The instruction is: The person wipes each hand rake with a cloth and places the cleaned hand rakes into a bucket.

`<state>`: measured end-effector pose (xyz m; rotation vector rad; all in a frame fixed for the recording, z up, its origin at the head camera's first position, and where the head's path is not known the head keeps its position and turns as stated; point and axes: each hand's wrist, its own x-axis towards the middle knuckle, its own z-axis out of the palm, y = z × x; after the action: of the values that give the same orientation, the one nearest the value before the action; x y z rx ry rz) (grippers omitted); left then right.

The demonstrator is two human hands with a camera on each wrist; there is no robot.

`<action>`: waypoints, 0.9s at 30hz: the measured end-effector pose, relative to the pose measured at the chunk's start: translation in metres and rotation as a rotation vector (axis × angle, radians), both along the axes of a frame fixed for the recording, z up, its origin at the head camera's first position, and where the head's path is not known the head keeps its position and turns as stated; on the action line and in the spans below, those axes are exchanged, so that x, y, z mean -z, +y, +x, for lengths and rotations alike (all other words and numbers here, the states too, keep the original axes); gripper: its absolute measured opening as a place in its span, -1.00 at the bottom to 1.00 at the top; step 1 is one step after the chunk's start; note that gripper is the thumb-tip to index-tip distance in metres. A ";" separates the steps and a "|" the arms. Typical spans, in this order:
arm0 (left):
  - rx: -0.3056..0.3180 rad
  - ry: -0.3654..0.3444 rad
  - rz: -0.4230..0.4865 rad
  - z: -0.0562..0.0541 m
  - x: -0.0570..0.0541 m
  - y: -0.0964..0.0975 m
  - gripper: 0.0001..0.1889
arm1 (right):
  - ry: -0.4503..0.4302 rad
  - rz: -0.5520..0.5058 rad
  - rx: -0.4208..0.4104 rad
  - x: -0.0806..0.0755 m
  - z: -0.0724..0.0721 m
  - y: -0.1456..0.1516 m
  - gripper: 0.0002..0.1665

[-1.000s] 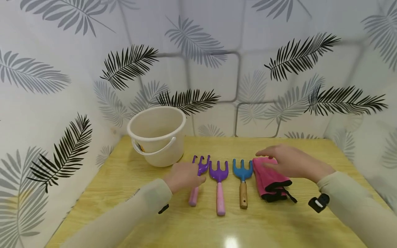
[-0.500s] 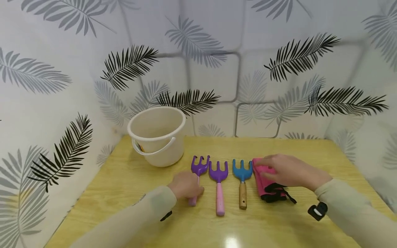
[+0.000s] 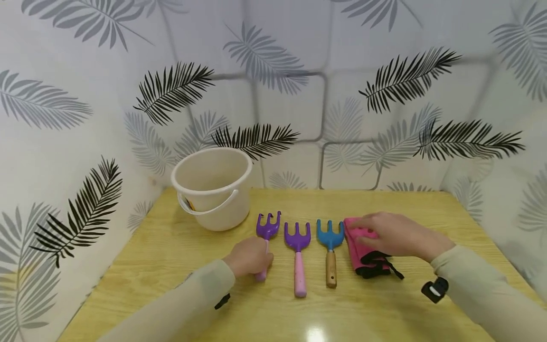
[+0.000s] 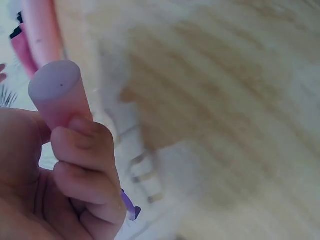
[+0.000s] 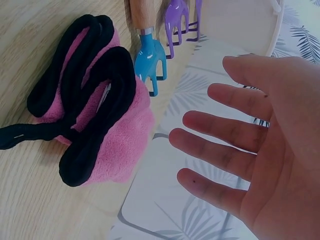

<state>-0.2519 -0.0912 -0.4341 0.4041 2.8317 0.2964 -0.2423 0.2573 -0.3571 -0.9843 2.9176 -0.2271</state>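
Pink handle (image 4: 71,106) in its curled fingers, the left hand (image 3: 249,256) holds a purple-headed hand cultivator (image 3: 267,231) near the cream bucket (image 3: 231,213). Fingers loosely spread, the right hand (image 3: 399,232) hangs apart from a folded, black-trimmed pink cloth bundle (image 5: 122,135). Between the hands, a purple hand fork (image 3: 297,242) and a wooden-handled blue hand fork (image 3: 330,239) lie side by side on the wood-grain table (image 3: 166,251).

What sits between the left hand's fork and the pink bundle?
In the head view, a second purple fork, then a blue fork beside the pink bundle.
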 end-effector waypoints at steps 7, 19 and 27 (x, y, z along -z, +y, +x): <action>0.018 0.037 0.125 0.010 -0.021 -0.003 -0.64 | -0.013 0.008 0.021 0.002 0.000 0.002 -0.49; 0.005 0.016 0.552 0.036 -0.047 0.009 -0.72 | -0.003 -0.014 0.091 0.007 -0.013 0.008 -0.57; -0.074 -0.268 0.924 0.053 -0.050 0.017 -0.62 | 0.073 0.098 0.199 0.012 -0.017 0.004 -0.35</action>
<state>-0.1991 -0.0743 -0.3844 0.3803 2.2834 1.5464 -0.2589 0.2618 -0.3692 -0.7032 3.0603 -0.0566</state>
